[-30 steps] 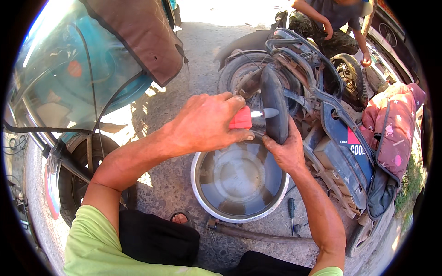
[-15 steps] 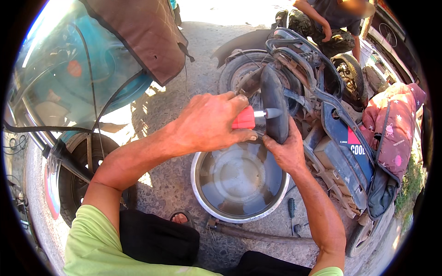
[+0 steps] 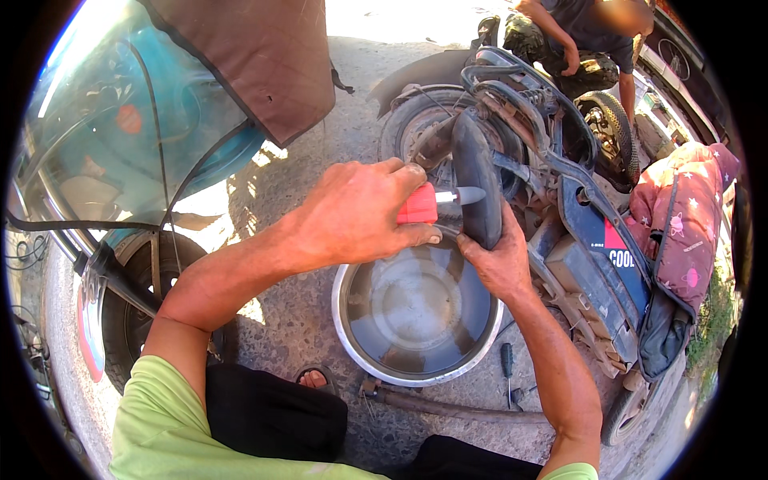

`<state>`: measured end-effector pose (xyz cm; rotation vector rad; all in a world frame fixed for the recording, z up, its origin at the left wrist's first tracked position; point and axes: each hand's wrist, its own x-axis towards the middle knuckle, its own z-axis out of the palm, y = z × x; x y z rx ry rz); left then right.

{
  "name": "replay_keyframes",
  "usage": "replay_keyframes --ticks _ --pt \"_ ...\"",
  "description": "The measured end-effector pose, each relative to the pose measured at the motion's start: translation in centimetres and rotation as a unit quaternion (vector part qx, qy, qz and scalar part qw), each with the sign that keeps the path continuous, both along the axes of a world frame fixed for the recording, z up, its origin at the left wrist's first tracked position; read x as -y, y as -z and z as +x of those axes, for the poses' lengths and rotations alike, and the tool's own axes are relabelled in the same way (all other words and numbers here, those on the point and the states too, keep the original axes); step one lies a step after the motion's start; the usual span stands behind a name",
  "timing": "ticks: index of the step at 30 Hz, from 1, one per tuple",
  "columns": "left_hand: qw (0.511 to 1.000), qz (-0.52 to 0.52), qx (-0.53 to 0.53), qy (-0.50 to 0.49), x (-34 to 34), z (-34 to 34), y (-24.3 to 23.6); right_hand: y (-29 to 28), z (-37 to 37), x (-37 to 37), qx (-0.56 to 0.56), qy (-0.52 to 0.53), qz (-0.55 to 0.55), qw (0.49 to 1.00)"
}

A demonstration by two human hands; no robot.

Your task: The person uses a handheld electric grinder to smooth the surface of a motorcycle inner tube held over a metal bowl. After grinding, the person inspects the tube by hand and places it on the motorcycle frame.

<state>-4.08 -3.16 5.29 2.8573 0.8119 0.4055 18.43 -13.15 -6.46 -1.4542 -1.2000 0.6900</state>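
Note:
My left hand point(image 3: 364, 212) is wrapped round a red-handled tool point(image 3: 418, 206) with a short metal shaft; its grey tip point(image 3: 468, 195) lies against a black rubber inner tube point(image 3: 478, 164). The tube is gripped by my right hand point(image 3: 500, 256), thumb on its near side and the other fingers mostly hidden behind it. Below both hands sits a wide metal basin point(image 3: 346, 320) of cloudy water. Just beyond the tube lies the tipped-over blue scooter point(image 3: 600, 264) with its bare wheel point(image 3: 404, 124).
A teal vehicle point(image 3: 104, 136) with clear sheeting and a brown flap point(image 3: 256, 64) stands left. A co-worker point(image 3: 560, 40) crouches at top right. A pink padded cover point(image 3: 672, 208) drapes at right. A screwdriver point(image 3: 507, 364) and a long bar point(image 3: 452, 410) lie near the basin.
The red tool has shifted slightly along the tube, out and back, with my left hand. The co-worker's arm has shifted lower. The brown flap has swayed a little to the right.

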Motion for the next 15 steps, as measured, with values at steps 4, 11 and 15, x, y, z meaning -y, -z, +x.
replay_keyframes --ticks 4,11,15 --pt "1.000 0.003 -0.003 0.000 0.04 0.16 0.15 -0.18 -0.10 0.07 -0.003 0.001 -0.003 1.000" --pt "1.000 0.010 0.008 0.005 -0.07 0.12 0.36 -0.36 -0.20 0.09 0.029 0.007 -0.014 0.999" --pt "1.000 -0.004 -0.010 0.007 0.19 0.18 0.32 -0.49 -0.20 0.17 0.030 0.005 -0.009 1.000"
